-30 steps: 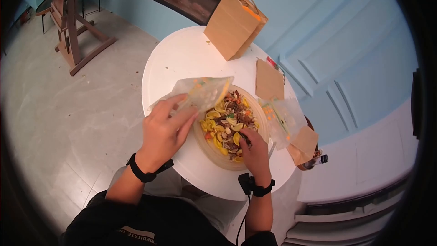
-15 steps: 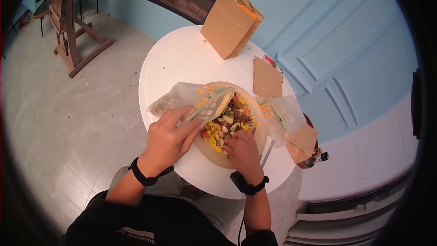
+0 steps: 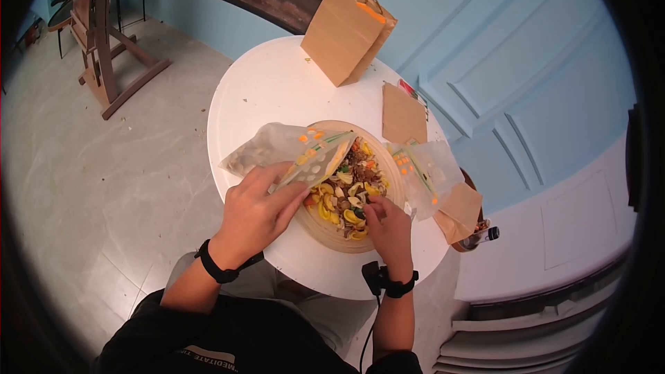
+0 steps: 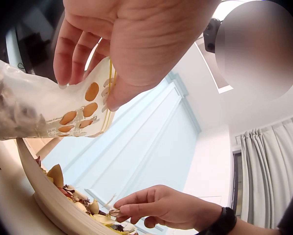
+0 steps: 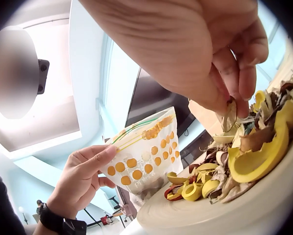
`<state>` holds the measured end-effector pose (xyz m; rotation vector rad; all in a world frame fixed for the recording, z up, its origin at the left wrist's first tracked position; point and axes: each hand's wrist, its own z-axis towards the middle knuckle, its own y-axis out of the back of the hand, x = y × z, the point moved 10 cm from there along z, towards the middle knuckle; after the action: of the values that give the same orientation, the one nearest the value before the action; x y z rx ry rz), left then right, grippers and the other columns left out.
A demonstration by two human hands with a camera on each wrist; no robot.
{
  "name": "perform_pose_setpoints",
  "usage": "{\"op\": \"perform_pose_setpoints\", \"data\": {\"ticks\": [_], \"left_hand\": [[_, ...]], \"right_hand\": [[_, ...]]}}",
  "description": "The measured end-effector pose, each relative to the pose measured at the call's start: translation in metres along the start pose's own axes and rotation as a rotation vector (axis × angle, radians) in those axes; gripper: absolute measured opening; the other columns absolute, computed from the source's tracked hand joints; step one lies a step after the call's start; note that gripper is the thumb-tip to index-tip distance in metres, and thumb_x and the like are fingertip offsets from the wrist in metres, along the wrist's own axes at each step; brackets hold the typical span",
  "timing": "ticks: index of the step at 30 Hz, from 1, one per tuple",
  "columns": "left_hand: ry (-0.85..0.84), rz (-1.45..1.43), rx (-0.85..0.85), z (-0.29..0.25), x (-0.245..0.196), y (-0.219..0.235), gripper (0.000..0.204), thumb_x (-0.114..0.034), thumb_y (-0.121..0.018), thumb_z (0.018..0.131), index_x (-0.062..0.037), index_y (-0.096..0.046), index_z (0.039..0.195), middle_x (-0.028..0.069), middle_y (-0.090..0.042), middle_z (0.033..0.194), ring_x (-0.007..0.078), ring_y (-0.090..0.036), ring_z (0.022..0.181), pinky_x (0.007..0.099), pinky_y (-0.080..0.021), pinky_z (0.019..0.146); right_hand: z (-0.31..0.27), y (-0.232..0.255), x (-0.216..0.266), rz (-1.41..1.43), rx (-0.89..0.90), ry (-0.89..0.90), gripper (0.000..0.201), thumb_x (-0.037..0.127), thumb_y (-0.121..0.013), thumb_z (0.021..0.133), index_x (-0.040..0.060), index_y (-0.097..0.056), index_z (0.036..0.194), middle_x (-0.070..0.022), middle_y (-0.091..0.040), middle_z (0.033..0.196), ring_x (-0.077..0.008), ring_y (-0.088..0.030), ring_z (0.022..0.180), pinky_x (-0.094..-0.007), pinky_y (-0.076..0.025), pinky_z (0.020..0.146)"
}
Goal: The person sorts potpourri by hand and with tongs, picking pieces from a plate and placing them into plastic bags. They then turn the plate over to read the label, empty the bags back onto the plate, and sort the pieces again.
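My left hand (image 3: 251, 206) grips the mouth edge of a clear zip bag (image 3: 267, 149) with orange dots, thumb on one side and fingers on the other. Greyish dried pieces show through the bag (image 4: 14, 110), which overlaps the left rim of a round beige bowl (image 3: 339, 246) in the head view. Mixed dried bits (image 3: 350, 183) fill the bowl: yellow curls, brown shreds, pale slices and some red. Above its right side, my right hand (image 3: 391, 232) pinches a small pale dried slice (image 5: 229, 117) between thumb and fingertips.
On the white round table (image 3: 256, 97), a second dotted zip bag (image 3: 443, 166) lies right of the bowl. Behind are a flat brown paper piece (image 3: 403, 114) and an upright paper bag (image 3: 339, 34). A brown packet (image 3: 460, 209) and a bottle (image 3: 489, 234) are at the right edge.
The right hand reached left into the dried bits, then came back right with its fingertips closed on a slice. The left hand's bag has swung left and lower, staying in its grip.
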<state>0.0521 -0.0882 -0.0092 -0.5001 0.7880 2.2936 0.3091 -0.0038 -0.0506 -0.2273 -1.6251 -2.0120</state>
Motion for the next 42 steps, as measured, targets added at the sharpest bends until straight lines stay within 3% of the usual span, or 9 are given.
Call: {"op": "perform_pose_setpoints", "data": {"ticks": [6,9,12,16,19,22,25,28,42], "left_hand": [[-0.007,-0.011,0.019,-0.002,0.001,-0.002,0.015,-0.012,-0.082,0.079,-0.0104,-0.078,0.093,0.0075,-0.071,0.105,0.0234,-0.065,0.080,0.0340,-0.055,0.063],[-0.030,-0.018,0.052,-0.002,-0.002,-0.005,0.016,-0.014,-0.082,0.078,-0.0115,-0.079,0.094,0.0075,-0.070,0.106,0.0237,-0.065,0.079,0.0344,-0.055,0.062],[-0.058,-0.028,0.109,-0.003,-0.007,-0.013,0.017,-0.015,-0.083,0.077,-0.0121,-0.079,0.094,0.0076,-0.070,0.106,0.0239,-0.065,0.077,0.0347,-0.055,0.061],[-0.071,-0.012,0.103,-0.003,-0.011,-0.013,0.018,-0.015,-0.083,0.077,-0.0125,-0.079,0.095,0.0078,-0.070,0.107,0.0235,-0.065,0.077,0.0344,-0.055,0.061],[-0.038,0.005,0.026,-0.001,-0.003,-0.001,0.017,-0.015,-0.082,0.078,-0.0129,-0.080,0.095,0.0076,-0.070,0.108,0.0228,-0.065,0.078,0.0341,-0.055,0.060],[0.011,0.006,-0.018,-0.001,0.008,0.007,0.016,-0.014,-0.082,0.079,-0.0129,-0.079,0.094,0.0068,-0.070,0.108,0.0221,-0.064,0.079,0.0338,-0.055,0.060],[0.017,0.000,-0.011,0.001,0.009,0.006,0.015,-0.013,-0.082,0.079,-0.0125,-0.079,0.094,0.0062,-0.070,0.108,0.0214,-0.064,0.079,0.0332,-0.054,0.061],[0.006,-0.005,-0.003,-0.001,0.007,0.006,0.015,-0.013,-0.082,0.079,-0.0123,-0.079,0.094,0.0060,-0.070,0.108,0.0209,-0.064,0.079,0.0328,-0.054,0.062],[0.008,-0.029,0.009,-0.001,0.014,0.008,0.014,-0.014,-0.082,0.079,-0.0117,-0.079,0.093,0.0060,-0.070,0.107,0.0206,-0.064,0.079,0.0324,-0.055,0.063]], "right_hand": [[0.000,0.015,0.009,0.154,-0.095,-0.003,0.028,0.009,-0.075,0.088,0.0015,-0.070,0.115,-0.0116,-0.074,0.090,-0.0166,-0.065,0.067,-0.0281,-0.052,0.063],[0.002,0.018,0.010,0.363,-0.097,-0.144,0.028,0.008,-0.077,0.087,0.0012,-0.071,0.113,-0.0101,-0.072,0.093,-0.0107,-0.060,0.068,-0.0225,-0.048,0.057],[0.013,0.023,0.054,0.509,-0.118,0.027,0.026,0.009,-0.078,0.087,0.0003,-0.072,0.110,-0.0094,-0.071,0.096,-0.0091,-0.060,0.069,-0.0210,-0.045,0.053],[0.024,0.018,0.098,0.422,-0.105,0.155,0.021,0.009,-0.076,0.089,0.0009,-0.072,0.108,-0.0084,-0.070,0.095,-0.0118,-0.061,0.069,-0.0246,-0.046,0.053],[0.026,0.019,0.077,0.274,-0.191,0.145,0.018,0.012,-0.074,0.090,0.0027,-0.072,0.106,-0.0104,-0.071,0.097,-0.0169,-0.065,0.072,-0.0307,-0.050,0.059],[0.024,-0.017,0.058,-0.006,0.142,0.108,0.017,0.015,-0.073,0.089,0.0051,-0.073,0.103,-0.0115,-0.071,0.100,-0.0248,-0.068,0.079,-0.0383,-0.054,0.068],[0.016,-0.042,0.062,-0.230,0.215,0.281,0.022,0.017,-0.076,0.084,0.0092,-0.075,0.104,-0.0105,-0.070,0.095,-0.0292,-0.069,0.080,-0.0397,-0.055,0.072],[0.016,-0.055,0.058,-0.390,0.288,0.209,0.023,0.018,-0.076,0.083,0.0099,-0.075,0.104,-0.0098,-0.069,0.096,-0.0312,-0.069,0.086,-0.0416,-0.055,0.076],[0.018,-0.037,0.031,0.048,0.247,0.089,0.018,0.017,-0.070,0.090,0.0056,-0.073,0.103,-0.0112,-0.067,0.097,-0.0264,-0.068,0.082,-0.0373,-0.053,0.071]]}}
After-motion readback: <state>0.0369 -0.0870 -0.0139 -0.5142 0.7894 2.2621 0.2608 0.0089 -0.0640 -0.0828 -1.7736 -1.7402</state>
